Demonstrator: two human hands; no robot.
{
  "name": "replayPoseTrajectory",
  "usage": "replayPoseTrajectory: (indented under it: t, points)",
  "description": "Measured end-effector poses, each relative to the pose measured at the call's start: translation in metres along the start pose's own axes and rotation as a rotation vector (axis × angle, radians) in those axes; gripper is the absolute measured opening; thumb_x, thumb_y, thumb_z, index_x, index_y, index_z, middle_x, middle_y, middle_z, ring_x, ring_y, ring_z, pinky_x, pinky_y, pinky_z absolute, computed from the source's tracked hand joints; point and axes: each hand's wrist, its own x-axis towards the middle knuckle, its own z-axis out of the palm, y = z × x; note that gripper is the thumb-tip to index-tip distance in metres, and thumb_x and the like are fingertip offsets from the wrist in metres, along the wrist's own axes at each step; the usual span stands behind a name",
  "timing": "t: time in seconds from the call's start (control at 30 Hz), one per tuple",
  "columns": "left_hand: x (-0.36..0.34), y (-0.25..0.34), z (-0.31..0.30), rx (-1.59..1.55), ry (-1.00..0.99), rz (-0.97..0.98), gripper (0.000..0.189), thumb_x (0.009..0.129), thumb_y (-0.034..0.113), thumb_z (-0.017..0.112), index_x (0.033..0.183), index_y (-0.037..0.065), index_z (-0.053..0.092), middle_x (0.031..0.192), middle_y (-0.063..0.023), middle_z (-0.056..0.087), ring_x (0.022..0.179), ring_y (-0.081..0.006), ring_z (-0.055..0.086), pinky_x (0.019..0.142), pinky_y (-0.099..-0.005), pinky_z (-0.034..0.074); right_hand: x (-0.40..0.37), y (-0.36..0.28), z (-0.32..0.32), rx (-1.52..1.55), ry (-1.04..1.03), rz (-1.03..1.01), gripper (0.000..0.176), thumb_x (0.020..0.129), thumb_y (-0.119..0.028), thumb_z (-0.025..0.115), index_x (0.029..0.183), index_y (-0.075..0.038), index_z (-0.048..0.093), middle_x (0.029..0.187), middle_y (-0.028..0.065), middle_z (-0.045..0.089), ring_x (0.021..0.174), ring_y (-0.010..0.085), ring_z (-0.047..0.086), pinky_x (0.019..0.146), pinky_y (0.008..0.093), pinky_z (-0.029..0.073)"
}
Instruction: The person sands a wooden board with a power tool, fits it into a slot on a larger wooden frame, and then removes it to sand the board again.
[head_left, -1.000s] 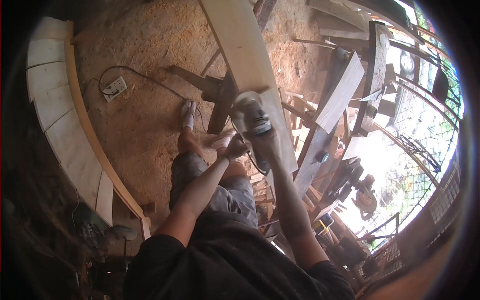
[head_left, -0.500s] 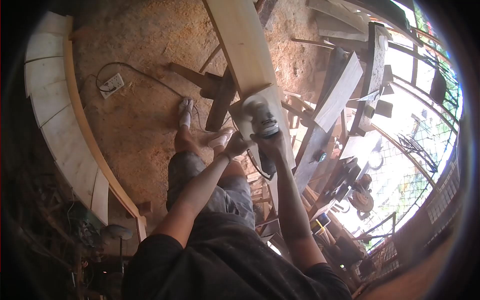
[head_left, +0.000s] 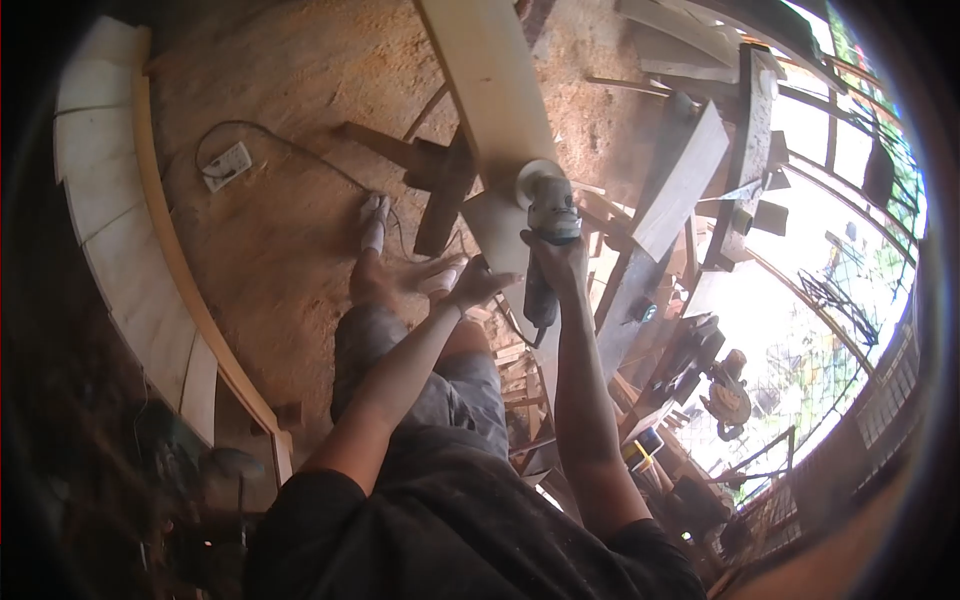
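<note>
My right hand [head_left: 562,262] is wrapped round the body of an angle grinder [head_left: 553,212]. The grinder's round pale disc [head_left: 532,178] lies against the wood at the near end of a long pale plank [head_left: 490,90]. Under the tool is a shorter pale board [head_left: 492,232], partly covered by it. My left hand [head_left: 482,285] rests at that board's left edge, thumb and fingers spread apart, left of the grinder's dark handle. A power cord [head_left: 538,338] comes out of the handle's lower end.
A white socket strip [head_left: 227,167] with its cable lies on the sawdust-covered floor [head_left: 290,90]. Dark timber pieces [head_left: 443,195] stand under the plank. A curved row of pale boards [head_left: 115,215] runs along the left. Planks and offcuts [head_left: 682,185] crowd the right side.
The grinder has swung to the right with my right hand, its disc now near the board's right edge. My left hand has come apart from the right, fingers more spread.
</note>
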Motion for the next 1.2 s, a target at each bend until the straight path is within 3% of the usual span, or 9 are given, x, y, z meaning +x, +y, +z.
replayPoseTrajectory:
  t: [0.2,0.23,0.3,0.53,0.73,0.87,0.93,1.03,1.2]
  points:
    - [0.003,-0.028,-0.013,0.298,-0.012,-0.126,0.024,0.084,0.016,0.074,0.102,0.001,0.073,0.090,-0.0100,0.076,0.086,-0.0147,0.070,0.076,-0.0330,0.054,-0.033,0.017,0.032,-0.052,-0.170,-0.107,0.066,0.068,-0.040,0.089,0.115,0.000,0.066,0.095,0.0192,0.075,0.091,0.0325,0.075,0.078,0.0446,0.057]
    - [0.007,-0.035,-0.009,0.320,0.057,0.180,0.022,0.084,0.014,0.072,0.100,-0.001,0.074,0.089,-0.0128,0.077,0.085,-0.0163,0.072,0.075,-0.0338,0.055,-0.038,0.014,0.032,-0.074,-0.183,-0.117,0.065,0.068,-0.040,0.089,0.114,0.000,0.066,0.095,0.0201,0.075,0.093,0.0343,0.075,0.078,0.0454,0.057]
    - [0.008,-0.041,-0.004,0.248,0.113,0.291,0.023,0.084,0.015,0.073,0.101,-0.001,0.074,0.089,-0.0133,0.077,0.084,-0.0181,0.072,0.075,-0.0347,0.056,-0.038,0.012,0.034,-0.125,-0.175,-0.163,0.059,0.069,-0.040,0.088,0.108,-0.001,0.066,0.096,0.0226,0.074,0.096,0.0402,0.073,0.077,0.0482,0.056]
    - [-0.004,-0.013,-0.006,0.065,0.022,-0.063,0.032,0.083,0.027,0.083,0.103,0.002,0.076,0.088,-0.0076,0.077,0.075,-0.0128,0.070,0.067,-0.0301,0.057,-0.018,0.006,0.015,-0.114,-0.111,-0.091,0.058,0.067,-0.036,0.089,0.107,0.000,0.069,0.091,0.0183,0.075,0.086,0.0310,0.075,0.075,0.0440,0.057]
    - [0.002,-0.023,-0.003,0.112,0.014,0.033,0.038,0.081,0.032,0.086,0.101,0.001,0.075,0.085,-0.0033,0.075,0.071,-0.0087,0.067,0.063,-0.0268,0.054,0.021,0.009,-0.020,0.042,0.033,-0.017,0.050,0.069,-0.036,0.088,0.100,0.000,0.073,0.086,0.0119,0.075,0.076,0.0207,0.072,0.073,0.0386,0.057]
    - [0.002,-0.019,-0.005,0.094,-0.007,0.004,0.035,0.080,0.029,0.084,0.100,0.002,0.075,0.084,-0.0039,0.075,0.071,-0.0099,0.067,0.064,-0.0285,0.054,0.008,0.008,-0.007,-0.079,-0.086,0.090,0.050,0.071,-0.033,0.087,0.106,0.000,0.072,0.088,0.0106,0.074,0.078,0.0193,0.071,0.073,0.0371,0.056]
    - [0.006,-0.033,-0.008,0.113,0.030,0.042,0.032,0.080,0.027,0.082,0.100,0.002,0.075,0.084,-0.0046,0.075,0.071,-0.0107,0.067,0.065,-0.0296,0.054,-0.012,0.012,0.018,0.122,-0.247,-0.121,0.059,0.071,-0.030,0.087,0.116,0.003,0.067,0.097,0.0150,0.073,0.086,0.0224,0.071,0.074,0.0391,0.055]
    - [0.007,-0.039,-0.019,0.366,-0.016,0.001,0.031,0.080,0.024,0.081,0.102,0.002,0.076,0.089,-0.0073,0.077,0.078,-0.0114,0.069,0.072,-0.0293,0.055,-0.031,0.007,0.035,-0.084,-0.127,-0.153,0.063,0.069,-0.024,0.089,0.120,0.002,0.064,0.102,0.0150,0.073,0.088,0.0224,0.071,0.076,0.0385,0.056]
    - [-0.003,0.001,-0.006,0.131,-0.024,-0.032,0.033,0.081,0.027,0.084,0.103,0.002,0.076,0.092,-0.0064,0.077,0.083,-0.0108,0.069,0.074,-0.0282,0.055,0.000,0.002,-0.015,-0.054,-0.112,0.074,0.052,0.068,-0.034,0.088,0.105,0.000,0.072,0.087,0.0122,0.074,0.077,0.0214,0.072,0.072,0.0385,0.056]
